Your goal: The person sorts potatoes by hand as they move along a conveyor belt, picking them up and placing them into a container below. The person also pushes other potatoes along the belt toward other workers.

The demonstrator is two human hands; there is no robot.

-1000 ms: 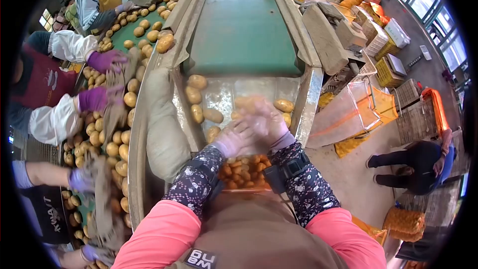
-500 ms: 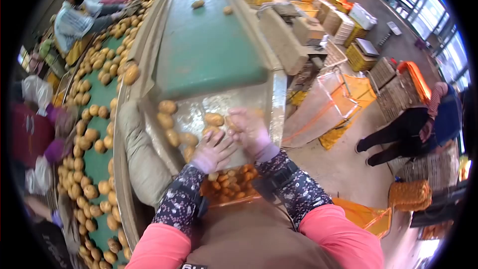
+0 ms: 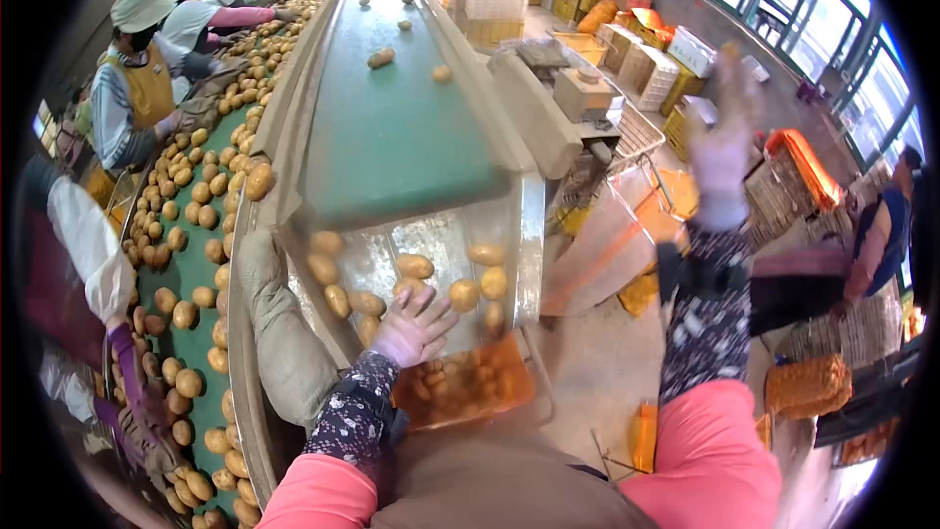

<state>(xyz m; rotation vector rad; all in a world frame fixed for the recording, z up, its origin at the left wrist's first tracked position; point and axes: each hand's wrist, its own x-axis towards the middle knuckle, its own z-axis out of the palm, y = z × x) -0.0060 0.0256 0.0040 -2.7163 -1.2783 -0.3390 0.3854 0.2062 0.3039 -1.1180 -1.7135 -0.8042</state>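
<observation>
My left hand [image 3: 416, 325], in a pale glove with its fingers spread, rests at the lower end of a metal chute [image 3: 431, 220], close to a potato [image 3: 415, 265] and several others. On the chute's right side lie more potatoes [image 3: 464, 295]. Below the chute hangs an orange bag or lined container [image 3: 509, 387] with potatoes inside. My right hand [image 3: 723, 132] is raised far to the right, away from the chute and smeared by motion. A small brownish patch shows at its fingertips; I cannot make out whether it is held.
A green conveyor belt [image 3: 406, 127] leads down to the chute, carrying a few potatoes. Along the left runs another belt [image 3: 201, 274] covered with potatoes, with several people beside it. Crates [image 3: 494, 2] stand at the back, and a person [image 3: 876, 235] is at the right.
My right hand has swung from the chute up and to the right. My left hand stays over the chute. More of the orange container and the potatoes on the chute's right side now show.
</observation>
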